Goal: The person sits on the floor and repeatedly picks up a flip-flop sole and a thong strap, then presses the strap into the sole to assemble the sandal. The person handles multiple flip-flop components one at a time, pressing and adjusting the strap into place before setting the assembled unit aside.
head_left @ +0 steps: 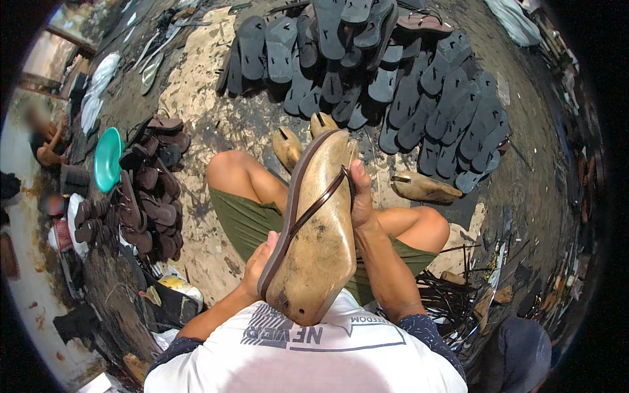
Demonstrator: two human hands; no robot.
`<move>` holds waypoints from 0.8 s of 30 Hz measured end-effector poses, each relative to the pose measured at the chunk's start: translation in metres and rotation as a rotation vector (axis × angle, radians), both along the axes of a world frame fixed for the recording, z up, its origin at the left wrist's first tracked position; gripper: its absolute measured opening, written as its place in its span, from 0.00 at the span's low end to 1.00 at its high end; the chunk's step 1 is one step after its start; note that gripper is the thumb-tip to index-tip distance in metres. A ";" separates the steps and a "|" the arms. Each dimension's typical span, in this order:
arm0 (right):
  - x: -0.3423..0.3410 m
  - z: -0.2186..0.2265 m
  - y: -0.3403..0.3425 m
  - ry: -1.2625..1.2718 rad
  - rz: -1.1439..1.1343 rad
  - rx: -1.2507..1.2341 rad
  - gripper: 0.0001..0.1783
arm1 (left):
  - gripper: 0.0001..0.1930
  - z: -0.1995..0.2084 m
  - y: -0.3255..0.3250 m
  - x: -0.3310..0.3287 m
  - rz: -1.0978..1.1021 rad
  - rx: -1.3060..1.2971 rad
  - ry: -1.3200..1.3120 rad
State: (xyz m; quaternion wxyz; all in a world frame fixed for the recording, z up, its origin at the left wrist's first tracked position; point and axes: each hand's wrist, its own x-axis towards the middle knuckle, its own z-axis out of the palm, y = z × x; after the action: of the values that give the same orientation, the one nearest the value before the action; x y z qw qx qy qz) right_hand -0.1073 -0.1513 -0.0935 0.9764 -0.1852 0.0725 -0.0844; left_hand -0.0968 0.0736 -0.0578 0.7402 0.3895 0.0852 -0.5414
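A wooden shoe last stands tilted over my lap, toe pointing away, with a brown sandal sole and thin brown straps fitted along its left side. My left hand grips the last's lower left edge against the sole. Higher up, my right hand holds the right side, thumb pressing near the point where the straps meet. My bent legs in green shorts lie beneath.
Three more wooden lasts lie on the ground ahead. Several dark grey soles are spread at the back. A pile of brown sandals and a teal plate sit at my left. Black strap scraps lie at my right.
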 end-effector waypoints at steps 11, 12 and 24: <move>0.002 0.013 0.012 0.108 0.044 -0.170 0.42 | 0.26 0.033 0.033 -0.003 -0.019 0.201 -0.163; 0.001 0.004 0.009 0.110 0.051 -0.217 0.42 | 0.25 0.027 0.037 -0.005 -0.018 0.204 -0.150; 0.016 0.058 -0.043 0.170 0.097 -1.251 0.33 | 0.71 0.075 -0.050 0.041 -0.151 0.003 -0.902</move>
State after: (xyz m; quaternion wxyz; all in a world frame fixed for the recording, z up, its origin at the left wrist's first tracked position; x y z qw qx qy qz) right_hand -0.0909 -0.1946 -0.0351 0.6771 -0.7300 0.0784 -0.0512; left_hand -0.0556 0.0239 0.0173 0.6613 0.5925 -0.2732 -0.3700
